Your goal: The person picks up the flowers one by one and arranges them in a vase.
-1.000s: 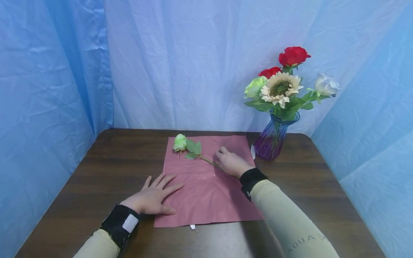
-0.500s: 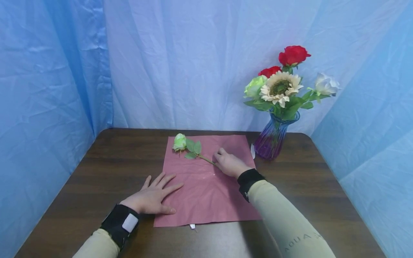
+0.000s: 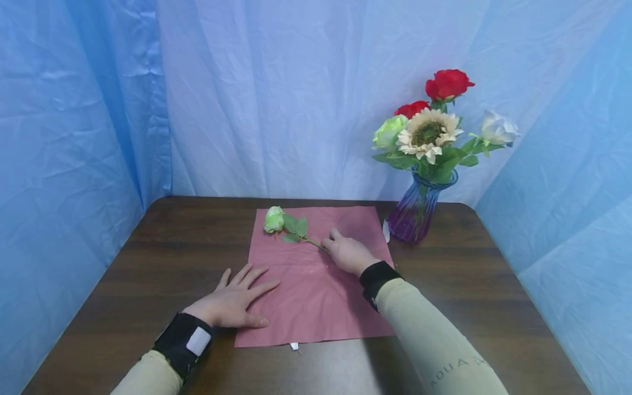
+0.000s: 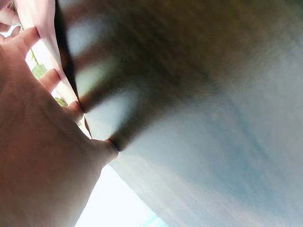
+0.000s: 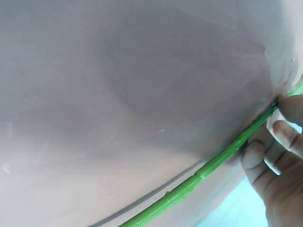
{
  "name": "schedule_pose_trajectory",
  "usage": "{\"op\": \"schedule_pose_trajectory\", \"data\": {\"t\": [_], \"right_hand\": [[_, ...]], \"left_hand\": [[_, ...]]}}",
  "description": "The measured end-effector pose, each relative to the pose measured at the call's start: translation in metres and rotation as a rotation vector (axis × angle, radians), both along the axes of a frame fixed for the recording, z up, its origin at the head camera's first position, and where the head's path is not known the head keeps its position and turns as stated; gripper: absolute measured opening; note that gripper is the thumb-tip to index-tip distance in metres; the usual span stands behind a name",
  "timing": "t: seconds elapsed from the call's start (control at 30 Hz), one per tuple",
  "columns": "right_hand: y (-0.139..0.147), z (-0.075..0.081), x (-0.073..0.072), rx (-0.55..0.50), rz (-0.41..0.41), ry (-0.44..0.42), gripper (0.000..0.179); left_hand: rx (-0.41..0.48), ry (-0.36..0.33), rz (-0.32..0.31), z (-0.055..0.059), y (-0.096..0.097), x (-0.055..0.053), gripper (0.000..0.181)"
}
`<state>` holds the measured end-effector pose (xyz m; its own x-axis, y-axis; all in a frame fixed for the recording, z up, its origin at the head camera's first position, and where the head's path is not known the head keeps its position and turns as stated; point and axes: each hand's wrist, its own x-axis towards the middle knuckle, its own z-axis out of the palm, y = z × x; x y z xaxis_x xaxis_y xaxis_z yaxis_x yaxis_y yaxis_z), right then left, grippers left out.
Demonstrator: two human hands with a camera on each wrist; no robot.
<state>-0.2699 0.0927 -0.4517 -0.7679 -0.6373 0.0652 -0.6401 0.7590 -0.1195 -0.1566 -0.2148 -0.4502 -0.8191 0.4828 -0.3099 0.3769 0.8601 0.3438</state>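
Observation:
In the head view a pale green rose (image 3: 274, 219) lies slantwise over the upper part of a pink sheet of wrapping paper (image 3: 306, 312), its bloom at the upper left corner. My right hand (image 3: 349, 254) pinches its stem below the leaves. The right wrist view shows the green stem (image 5: 194, 179) running in between thumb and fingers, close over the paper. With fingers spread, my left hand (image 3: 232, 304) rests across the paper's left edge. Part of the palm lies over the dark table, as the left wrist view (image 4: 42, 132) also shows.
A blue-purple glass vase (image 3: 417, 214) stands at the back right, holding red, green and white roses and a cream sunflower (image 3: 428, 134). White scraps show at the paper's right edge and under its front edge. Blue cloth (image 3: 296, 99) hangs round the wooden table (image 3: 187, 236).
My right hand has shifted slightly left and toward me, nearer the rose's leaves along the stem. The rose has barely moved. My left hand has stayed in place.

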Motion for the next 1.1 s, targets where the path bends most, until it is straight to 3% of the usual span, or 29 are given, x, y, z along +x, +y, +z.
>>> {"op": "schedule_pose_trajectory", "data": {"t": [0.3, 0.77, 1.1], "right_hand": [[-0.0013, -0.003, 0.0018, 0.012, 0.03, 0.05, 0.003], [-0.0016, -0.006, 0.0043, -0.011, 0.084, 0.132, 0.009], [-0.0068, -0.0031, 0.0068, 0.045, 0.009, 0.073, 0.011]], "left_hand": [[0.016, -0.006, -0.001, 0.0007, -0.0007, -0.0002, 0.085], [0.014, 0.0, 0.004, 0.0025, 0.0005, 0.0009, 0.085], [0.026, -0.003, -0.002, 0.0018, -0.0008, 0.0014, 0.085]]}}
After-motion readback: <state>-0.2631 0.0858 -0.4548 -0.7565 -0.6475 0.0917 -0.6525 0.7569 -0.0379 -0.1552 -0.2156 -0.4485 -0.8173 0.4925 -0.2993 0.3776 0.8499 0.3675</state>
